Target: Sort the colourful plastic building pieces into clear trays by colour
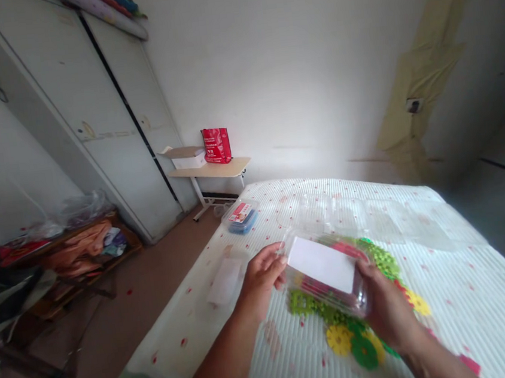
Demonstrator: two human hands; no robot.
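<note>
Between my hands is a clear plastic box [337, 303] with a white paper card [321, 264] on its upper face and dark red and pink contents showing through. My left hand [264, 275] pinches the box's left edge. Around its right end wraps my right hand [384, 301], thumb on top. Beneath the box lie green cut-out pieces [379, 257], with yellow flower shapes [339, 339] and a round green piece [364, 348] nearer me. What exactly is inside the box I cannot make out.
On the striped, red-dotted table cover [195, 333] stand a packed box with blue contents [241, 217], a clear tray with white paper [226, 279] and several clear trays [386, 220]. Behind, a small side table [217, 168] holds a red bag [217, 146] and a white box [188, 158].
</note>
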